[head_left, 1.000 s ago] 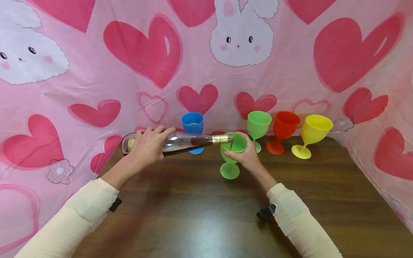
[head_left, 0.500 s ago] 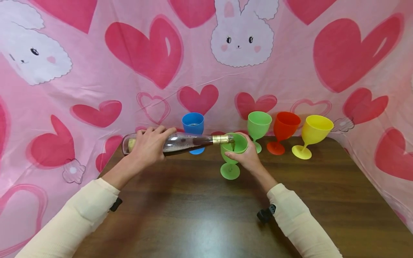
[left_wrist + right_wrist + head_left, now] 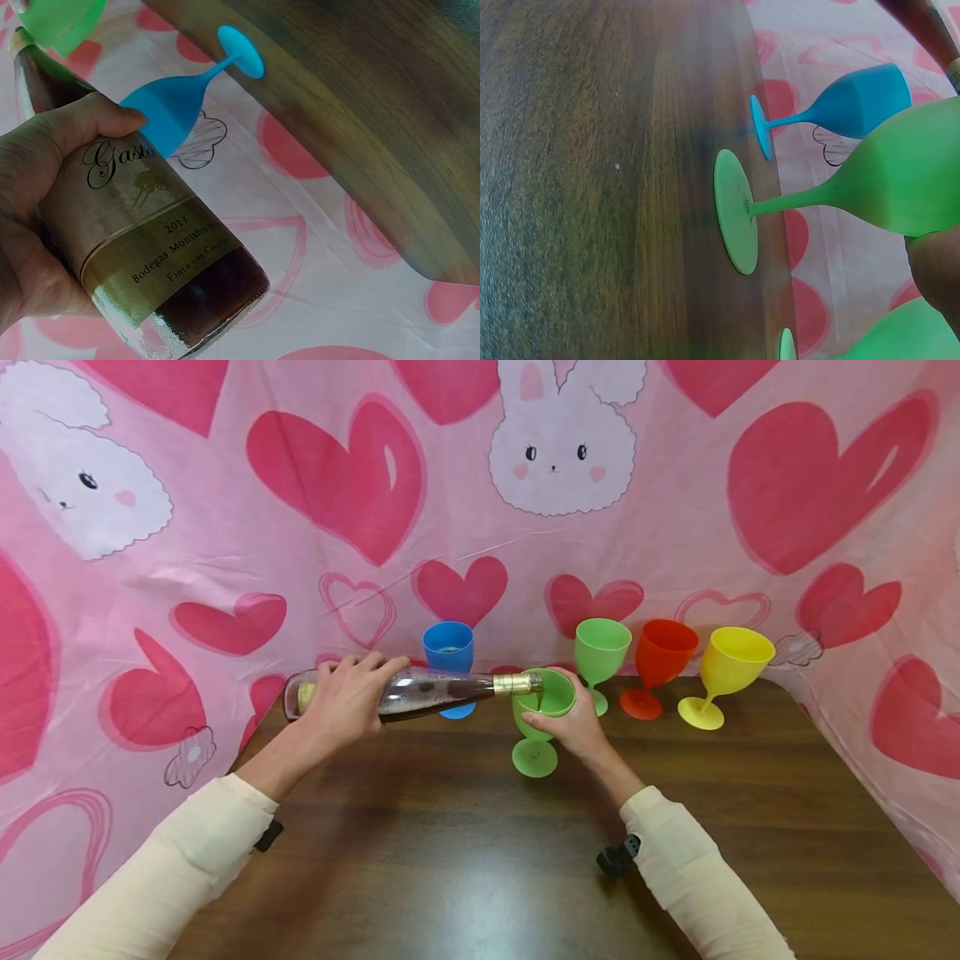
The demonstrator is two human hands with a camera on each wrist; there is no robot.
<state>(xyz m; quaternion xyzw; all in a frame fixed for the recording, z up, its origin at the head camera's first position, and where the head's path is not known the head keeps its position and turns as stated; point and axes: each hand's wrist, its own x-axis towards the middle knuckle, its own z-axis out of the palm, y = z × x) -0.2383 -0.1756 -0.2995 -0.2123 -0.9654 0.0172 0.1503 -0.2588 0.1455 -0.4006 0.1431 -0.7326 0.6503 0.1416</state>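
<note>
"What was the left hand [image 3: 348, 693] doing?"

"Gripping the bottle [image 3: 442, 689] round its body, thumb across the label [image 3: 154, 225] (I could read 2017 on it). The bottle lay almost level, its gold-wrapped neck [image 3: 516, 684] pointing right and its mouth over the rim of the near green goblet [image 3: 532, 727]."

"Was anything coming out?"

"A thin stream of liquid [image 3: 538, 700] ran down into the bowl."

"And the right hand [image 3: 573, 714]?"

"Wrapped round that bowl, thumb on the near side. The goblet was upright, between the middle of the tabletop [image 3: 480, 827] and its back edge (whether the foot touched the wood, I couldn't tell)."

"The others?"

"The blue goblet [image 3: 448, 650] stood near the back edge, behind the bottle, with some liquid inside. Further right along that edge came the far green goblet [image 3: 602, 652], the red goblet [image 3: 663, 653] and the yellow goblet [image 3: 733, 662], the last nearest the back right corner."
</note>
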